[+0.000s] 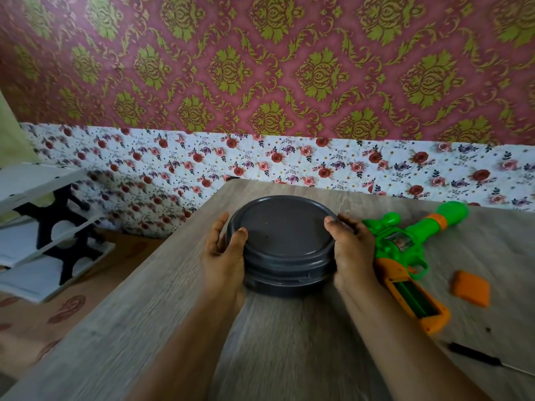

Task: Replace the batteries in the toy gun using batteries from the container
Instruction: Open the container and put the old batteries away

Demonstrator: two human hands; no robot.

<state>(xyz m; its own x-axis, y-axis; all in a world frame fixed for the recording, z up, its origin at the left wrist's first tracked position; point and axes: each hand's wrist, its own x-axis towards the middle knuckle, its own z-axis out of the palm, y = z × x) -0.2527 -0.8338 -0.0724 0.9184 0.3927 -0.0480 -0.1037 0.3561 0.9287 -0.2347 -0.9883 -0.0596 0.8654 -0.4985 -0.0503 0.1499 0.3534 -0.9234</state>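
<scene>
A round dark grey container [285, 241] with its lid on stands in the middle of the wooden table. My left hand [224, 256] grips its left side, thumb on the lid's rim. My right hand [351, 250] grips its right side the same way. Just right of it lies the green and orange toy gun [405, 256], its battery compartment in the orange grip open and facing up. The orange battery cover [470, 288] lies apart, to the right of the gun. No batteries are visible.
A thin black-handled screwdriver [474, 354] lies near the table's right front. The table [144, 328] ends on the left, where a white and black shelf rack [52, 227] stands on the floor. A papered wall runs close behind the table.
</scene>
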